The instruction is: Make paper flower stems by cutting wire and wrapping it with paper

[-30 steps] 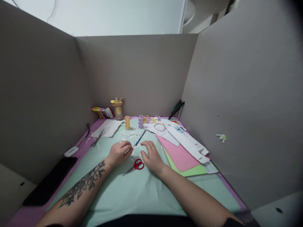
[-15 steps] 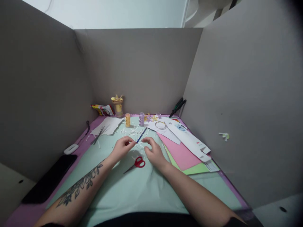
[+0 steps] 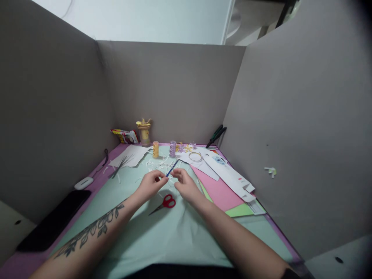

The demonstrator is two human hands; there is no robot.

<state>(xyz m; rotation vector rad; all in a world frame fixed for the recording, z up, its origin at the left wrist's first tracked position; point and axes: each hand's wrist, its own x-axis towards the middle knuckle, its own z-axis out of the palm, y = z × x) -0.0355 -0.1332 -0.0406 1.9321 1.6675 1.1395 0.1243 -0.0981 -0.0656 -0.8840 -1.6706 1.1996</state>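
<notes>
1. My left hand (image 3: 152, 183): fingertips pinched together; cannot tell on what.
2. My right hand (image 3: 186, 186): loosely curled, thumb apart from fingers; hold unclear.
3. Slim blue rod (image 3: 172, 168): between hands, far side.
4. Red-handled scissors (image 3: 164, 204): on tabletop (image 3: 174, 236), near side.

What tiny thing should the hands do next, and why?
Maybe the right hand should gently close its thumb and fingers beside the fingertips of the left hand. The left fingertips look pinched together, while the right thumb and fingers are parted close by. Anything being pinched is too small to see. The red-handled scissors lie untouched.
</notes>
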